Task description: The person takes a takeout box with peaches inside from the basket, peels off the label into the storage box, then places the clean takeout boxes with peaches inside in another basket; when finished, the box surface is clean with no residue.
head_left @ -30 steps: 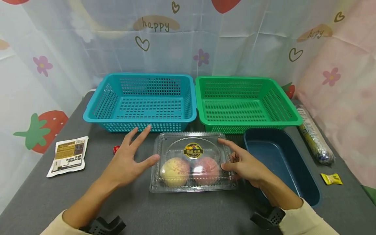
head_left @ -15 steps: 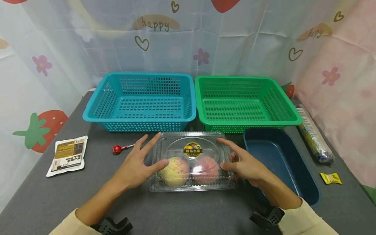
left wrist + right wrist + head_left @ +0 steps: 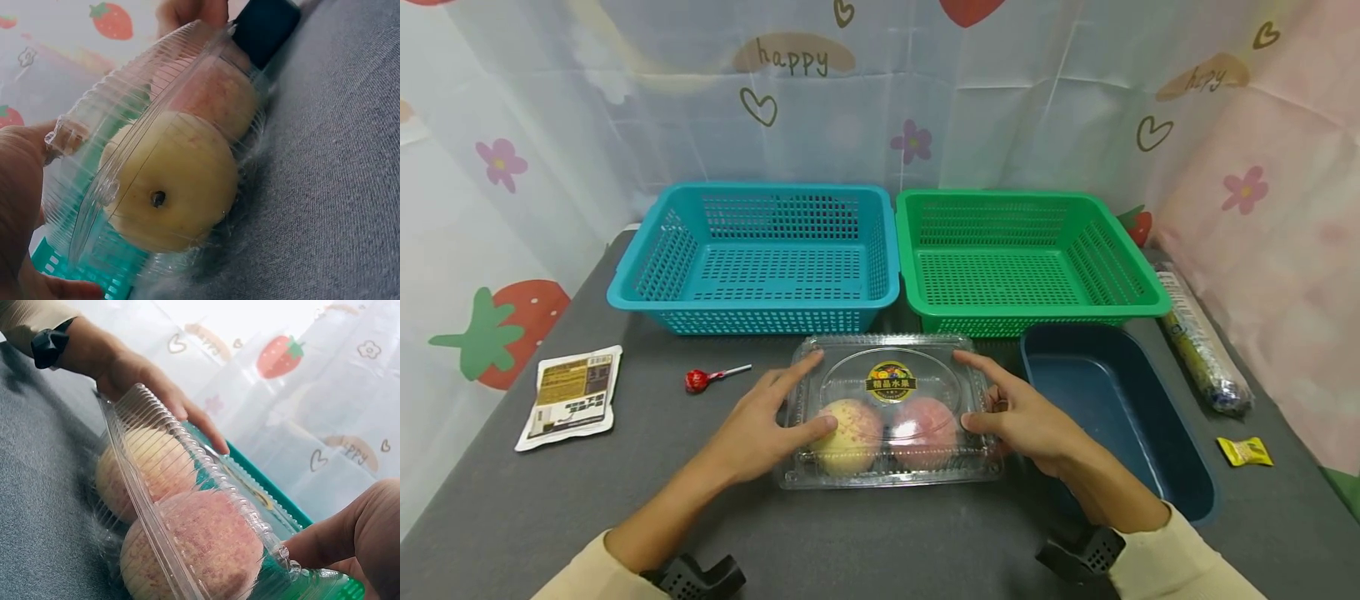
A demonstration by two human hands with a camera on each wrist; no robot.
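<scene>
A: Head view has the clamshell (image 3: 891,412) at the table's (image 3: 880,542) 6 o'clock, flat on the grey cloth, just in front of the seam between the blue basket (image 3: 758,258) at 11 and the green basket (image 3: 1026,262) at 1.

B: And the hands?

A: Left hand (image 3: 760,425) lies against its 9 o'clock edge, right hand (image 3: 1026,417) against 3. Fingers are nearly straight on the lid's edges and thumbs press the sides, so both touch it and neither wraps it.

B: So what could go wrong?

A: I judge the shell thin and springy. Squeezed from both sides, it may buckle and pop the lid, since no latch shows in the wrist views.

B: The fruit inside?

A: 2 pieces, a yellow fruit (image 3: 172,190) and a pink fruit (image 3: 194,540), filling only the near half. Tilted, they would likely roll to the far end and swing the weight.

B: Anything near?

A: The navy tray (image 3: 1112,417) sits at 3, just beside the right wrist, which could nudge it. The lollipop (image 3: 700,380) at 9 lies apart.
</scene>
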